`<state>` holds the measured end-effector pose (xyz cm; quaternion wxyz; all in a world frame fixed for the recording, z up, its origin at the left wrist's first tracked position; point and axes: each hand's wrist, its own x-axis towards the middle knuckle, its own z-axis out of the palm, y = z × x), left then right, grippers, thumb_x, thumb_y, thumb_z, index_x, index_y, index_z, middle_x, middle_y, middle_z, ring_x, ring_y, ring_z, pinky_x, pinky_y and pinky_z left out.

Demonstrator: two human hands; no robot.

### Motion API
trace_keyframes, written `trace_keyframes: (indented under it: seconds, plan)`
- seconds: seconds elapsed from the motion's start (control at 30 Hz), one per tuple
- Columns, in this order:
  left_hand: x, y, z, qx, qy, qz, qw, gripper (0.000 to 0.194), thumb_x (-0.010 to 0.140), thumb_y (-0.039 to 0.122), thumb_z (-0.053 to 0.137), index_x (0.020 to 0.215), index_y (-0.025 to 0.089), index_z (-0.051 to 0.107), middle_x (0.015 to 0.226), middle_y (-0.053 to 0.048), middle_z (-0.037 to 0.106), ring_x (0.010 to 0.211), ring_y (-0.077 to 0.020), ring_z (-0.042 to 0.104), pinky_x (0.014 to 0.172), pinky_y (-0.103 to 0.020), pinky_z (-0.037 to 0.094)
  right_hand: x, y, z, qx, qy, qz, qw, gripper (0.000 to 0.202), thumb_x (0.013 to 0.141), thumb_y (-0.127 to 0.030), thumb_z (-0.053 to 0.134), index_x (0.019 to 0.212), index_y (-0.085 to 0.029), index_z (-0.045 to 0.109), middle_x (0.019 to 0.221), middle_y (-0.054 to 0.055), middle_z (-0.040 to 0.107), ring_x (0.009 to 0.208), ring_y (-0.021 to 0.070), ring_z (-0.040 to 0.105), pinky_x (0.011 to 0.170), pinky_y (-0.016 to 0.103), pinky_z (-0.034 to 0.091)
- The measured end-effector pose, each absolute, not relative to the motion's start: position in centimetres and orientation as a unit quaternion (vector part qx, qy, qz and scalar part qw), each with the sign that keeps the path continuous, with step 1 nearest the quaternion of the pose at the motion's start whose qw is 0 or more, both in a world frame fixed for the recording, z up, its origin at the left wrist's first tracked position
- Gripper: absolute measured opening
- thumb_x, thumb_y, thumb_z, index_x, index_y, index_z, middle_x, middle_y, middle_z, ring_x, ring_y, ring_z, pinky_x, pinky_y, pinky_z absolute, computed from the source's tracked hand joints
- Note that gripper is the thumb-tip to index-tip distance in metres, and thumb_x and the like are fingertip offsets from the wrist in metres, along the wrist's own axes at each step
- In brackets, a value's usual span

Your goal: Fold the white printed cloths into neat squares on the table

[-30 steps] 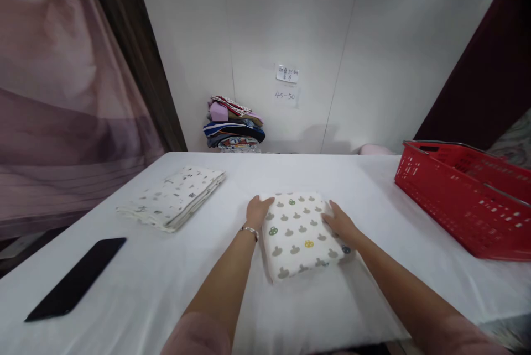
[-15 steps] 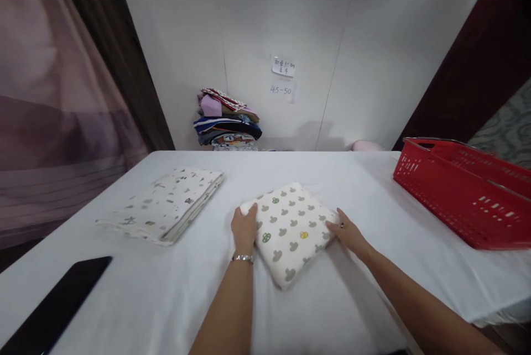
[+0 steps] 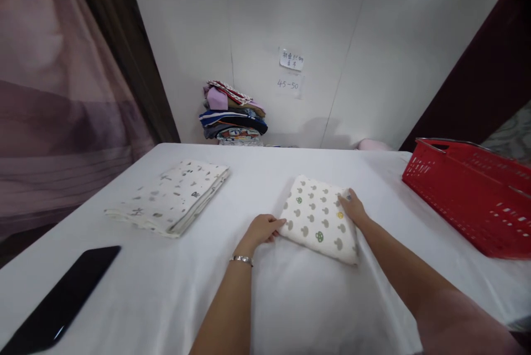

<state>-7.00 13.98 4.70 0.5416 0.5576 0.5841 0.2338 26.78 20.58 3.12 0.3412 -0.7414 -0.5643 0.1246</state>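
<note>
Left hand: the left hand (image 3: 262,229) has thumb and fingers drawn narrow at the near-left corner of the mushroom-print cloth (image 3: 315,217); a silver bracelet (image 3: 241,259) circles the wrist.
Right hand: the right hand (image 3: 354,208) holds the far-right side of that cloth, thumb on top; whether its fingertips reach underneath is hidden.
Mushroom-print cloth: a compact folded pad, set at a slant on the white tablecloth (image 3: 207,299), right of centre.
Folding: on this cloth it looks finished, with the layers gathered and the top smooth; letting go is not yet done.
Small-motif cloth: the second white cloth (image 3: 174,194) lies to the left, folded broader and flatter, touched by neither hand.
Black phone: the phone (image 3: 66,299) lies nearer, at the left.
Red basket: the plastic basket (image 3: 464,194) stands at the right, well apart from the pad.
Wall: beyond the table, a stack of folded fabrics (image 3: 234,117) stands below and left of a handwritten note (image 3: 291,60).
</note>
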Motion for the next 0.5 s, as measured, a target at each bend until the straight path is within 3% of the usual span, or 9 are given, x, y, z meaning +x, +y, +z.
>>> trace_keyframes:
  seconds: [0.07,0.2,0.27,0.37,0.5]
  plan:
    - [-7.0,14.0,4.7,0.558,0.583,0.258,0.531,0.044,0.072,0.056,0.054,0.085,0.015,0.063,0.074,-0.005,0.066,0.050,-0.0125,0.055,0.049,-0.024,0.043,25.6,19.0,3.1,-0.751,-0.577,0.111,0.302,0.066,0.080,-0.043,0.043,0.135,-0.007,0.036,0.136,0.021,0.040,0.125,0.0319,0.040,0.101,0.043,0.034]
    - [-6.0,13.7,4.4,0.619,0.605,0.332,0.374,0.040,0.074,0.054,0.054,0.092,0.019,0.064,0.093,-0.005,0.066,0.076,-0.0171,0.060,0.066,-0.025,0.045,23.7,14.9,3.0,-0.705,-0.675,0.021,0.214,0.059,0.084,-0.045,0.039,0.135,-0.014,0.039,0.147,0.014,0.024,0.137,0.0294,0.016,0.107,0.047,0.024]
    - [-5.3,13.6,4.2,0.649,0.609,0.325,0.320,0.035,0.076,0.051,0.052,0.087,0.020,0.064,0.093,-0.004,0.065,0.082,-0.0178,0.058,0.071,-0.025,0.042,23.1,13.1,2.8,-0.681,-0.714,0.027,0.160,0.055,0.087,-0.046,0.033,0.135,-0.018,0.040,0.148,0.009,0.026,0.137,0.0265,0.016,0.107,0.048,0.022]
    - [-4.5,13.4,4.1,0.662,0.624,0.294,0.294,0.031,0.079,0.048,0.048,0.082,0.020,0.061,0.085,-0.003,0.064,0.077,-0.0166,0.056,0.067,-0.026,0.039,22.5,11.7,2.9,-0.684,-0.723,0.056,0.079,0.055,0.090,-0.047,0.024,0.136,-0.020,0.038,0.148,0.006,0.027,0.137,0.0240,0.018,0.107,0.049,0.022]
    - [-4.3,13.3,4.2,0.657,0.638,0.283,0.284,0.028,0.080,0.045,0.048,0.079,0.020,0.058,0.083,-0.002,0.062,0.073,-0.0155,0.054,0.063,-0.026,0.036,20.8,12.8,4.9,-0.694,-0.719,0.029,0.029,0.054,0.090,-0.047,0.028,0.135,-0.019,0.040,0.146,0.008,0.030,0.137,0.0257,0.018,0.109,0.050,0.014]
